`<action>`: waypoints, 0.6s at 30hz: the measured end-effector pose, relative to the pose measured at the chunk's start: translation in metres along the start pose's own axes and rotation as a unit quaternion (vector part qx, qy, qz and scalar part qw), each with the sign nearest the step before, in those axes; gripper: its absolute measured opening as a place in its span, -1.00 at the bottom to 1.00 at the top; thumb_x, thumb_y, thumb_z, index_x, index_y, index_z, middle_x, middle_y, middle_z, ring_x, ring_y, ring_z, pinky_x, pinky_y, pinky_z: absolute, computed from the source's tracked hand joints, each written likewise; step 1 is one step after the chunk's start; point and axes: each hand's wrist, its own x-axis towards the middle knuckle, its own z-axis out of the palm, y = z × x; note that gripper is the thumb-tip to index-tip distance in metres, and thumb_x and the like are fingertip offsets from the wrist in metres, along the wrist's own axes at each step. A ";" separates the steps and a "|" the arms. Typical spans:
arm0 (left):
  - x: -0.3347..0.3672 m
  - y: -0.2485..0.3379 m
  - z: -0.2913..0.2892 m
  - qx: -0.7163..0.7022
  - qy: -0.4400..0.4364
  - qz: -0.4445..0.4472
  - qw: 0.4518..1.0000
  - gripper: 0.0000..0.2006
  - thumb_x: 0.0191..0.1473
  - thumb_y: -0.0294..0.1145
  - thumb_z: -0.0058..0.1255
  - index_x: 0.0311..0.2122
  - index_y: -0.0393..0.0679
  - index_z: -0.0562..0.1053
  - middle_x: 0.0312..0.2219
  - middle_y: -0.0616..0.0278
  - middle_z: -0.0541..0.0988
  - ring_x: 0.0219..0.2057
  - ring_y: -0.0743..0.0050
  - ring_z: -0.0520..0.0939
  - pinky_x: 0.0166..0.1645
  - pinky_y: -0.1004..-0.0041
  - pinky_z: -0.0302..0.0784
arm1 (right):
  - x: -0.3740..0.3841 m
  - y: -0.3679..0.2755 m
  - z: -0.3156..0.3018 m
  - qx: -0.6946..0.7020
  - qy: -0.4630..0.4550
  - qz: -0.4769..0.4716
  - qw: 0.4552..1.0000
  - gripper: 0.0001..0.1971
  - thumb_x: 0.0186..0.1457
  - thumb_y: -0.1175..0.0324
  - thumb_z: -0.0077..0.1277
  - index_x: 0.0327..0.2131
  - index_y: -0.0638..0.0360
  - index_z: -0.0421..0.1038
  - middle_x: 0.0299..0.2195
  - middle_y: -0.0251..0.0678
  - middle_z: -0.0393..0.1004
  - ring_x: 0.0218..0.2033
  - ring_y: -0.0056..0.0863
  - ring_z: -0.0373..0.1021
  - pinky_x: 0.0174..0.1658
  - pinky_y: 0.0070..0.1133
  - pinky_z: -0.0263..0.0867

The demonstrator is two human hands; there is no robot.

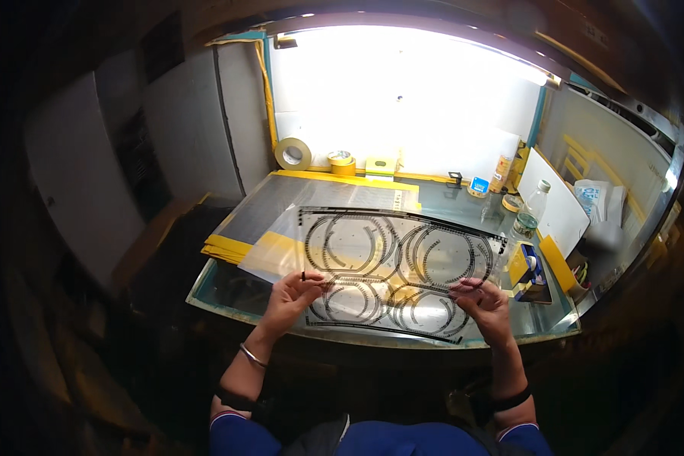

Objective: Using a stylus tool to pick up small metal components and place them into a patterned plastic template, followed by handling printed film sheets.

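Observation:
Between my two hands, a clear film sheet (400, 275) is held up above the glass tabletop. Black printed arcs and rings cover it, with dark bands along its top and bottom edges. My left hand (286, 302) pinches its left edge, thumb and fingers closed on it. On the opposite edge, my right hand (485, 310) grips the film the same way. Behind and below the film lies a pale translucent sheet (262, 257), partly hidden by it. That sheet overlaps a stack of grey mesh panels (311, 190) edged in yellow.
The glass tabletop (220, 292) meets a brightly lit white back panel (403, 91). Tape rolls (292, 154) stand along the back. At right are a clear bottle (536, 199), a spray can (500, 173), a blue tape dispenser (530, 266) and a leaning white board (552, 194).

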 end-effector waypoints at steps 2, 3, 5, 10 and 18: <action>0.001 -0.006 0.005 -0.056 -0.010 0.020 0.998 -0.81 0.15 -0.62 -0.05 -0.11 -0.27 0.39 -0.26 0.08 0.61 -0.17 0.37 0.62 -0.05 0.43 0.53 | -0.001 0.001 0.004 -0.007 -0.008 0.023 1.000 -0.64 0.04 0.63 0.10 -0.04 0.41 0.35 -0.20 -0.12 0.54 -0.16 -0.46 0.48 -0.04 -0.54 0.42; 0.001 -0.012 0.004 -0.066 0.002 0.026 0.997 -0.83 0.15 -0.63 -0.06 -0.13 -0.26 0.40 -0.28 0.07 0.61 -0.20 0.35 0.63 -0.07 0.40 0.56 | 0.000 0.003 0.006 0.007 -0.012 0.043 0.999 -0.63 0.05 0.63 0.09 -0.03 0.42 0.34 -0.21 -0.10 0.54 -0.17 -0.44 0.49 -0.05 -0.54 0.42; 0.004 -0.016 0.007 -0.085 0.022 0.064 0.994 -0.86 0.15 -0.63 -0.06 -0.18 -0.24 0.42 -0.31 0.04 0.61 -0.25 0.33 0.65 -0.12 0.37 0.60 | -0.001 0.001 0.010 0.032 -0.012 0.054 0.998 -0.67 0.06 0.63 0.07 -0.06 0.43 0.37 -0.24 -0.07 0.55 -0.18 -0.40 0.50 -0.07 -0.52 0.44; 0.010 -0.005 0.006 -0.078 -0.001 0.086 0.993 -0.87 0.15 -0.60 -0.04 -0.17 -0.26 0.42 -0.29 0.08 0.61 -0.22 0.37 0.63 -0.07 0.41 0.56 | 0.001 -0.009 0.007 -0.042 -0.006 -0.012 0.999 -0.76 0.05 0.64 0.07 -0.15 0.44 0.45 -0.29 -0.09 0.57 -0.18 -0.40 0.50 -0.06 -0.52 0.43; -0.003 -0.040 -0.008 0.072 -0.042 -0.049 0.995 -0.82 0.23 -0.42 -0.10 -0.16 -0.31 0.41 -0.32 0.16 0.60 -0.24 0.48 0.61 -0.10 0.50 0.50 | -0.007 -0.016 0.010 -0.014 -0.085 0.131 0.988 -0.67 0.22 0.48 -0.09 0.04 0.41 0.29 -0.20 -0.05 0.52 -0.18 -0.36 0.50 -0.09 -0.50 0.47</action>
